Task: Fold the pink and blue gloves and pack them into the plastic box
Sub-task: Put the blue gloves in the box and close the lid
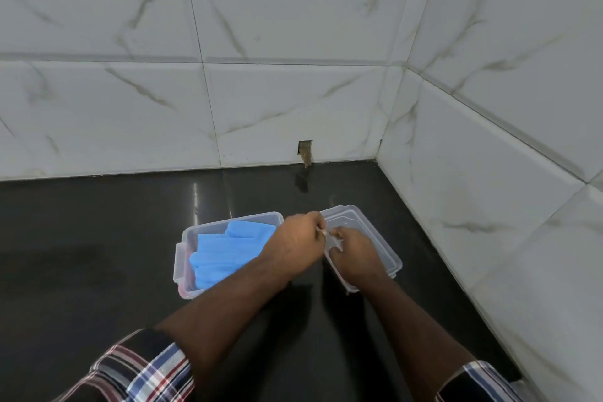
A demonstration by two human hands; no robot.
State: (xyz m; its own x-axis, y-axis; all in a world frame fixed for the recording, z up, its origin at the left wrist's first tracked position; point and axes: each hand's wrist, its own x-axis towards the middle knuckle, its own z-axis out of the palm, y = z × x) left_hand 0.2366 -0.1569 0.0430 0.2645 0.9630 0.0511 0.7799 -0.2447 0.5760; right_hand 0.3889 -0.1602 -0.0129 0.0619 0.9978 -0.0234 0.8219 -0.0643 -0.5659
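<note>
A clear plastic box (182,258) stands on the dark counter, with the folded blue gloves (228,251) lying inside on top. A sliver of pink (186,293) shows under them at the box's near left corner. To the right lies the box's clear lid (381,238). My left hand (298,238) reaches across the box and grips the lid's left edge. My right hand (354,253) rests on the lid with its fingers curled over that same edge. Both hands meet at the lid's near-left side.
The dark polished counter (98,254) runs into a corner of white marble-patterned tiled walls (293,101) behind and on the right. A small chipped hole (305,150) sits at the foot of the back wall.
</note>
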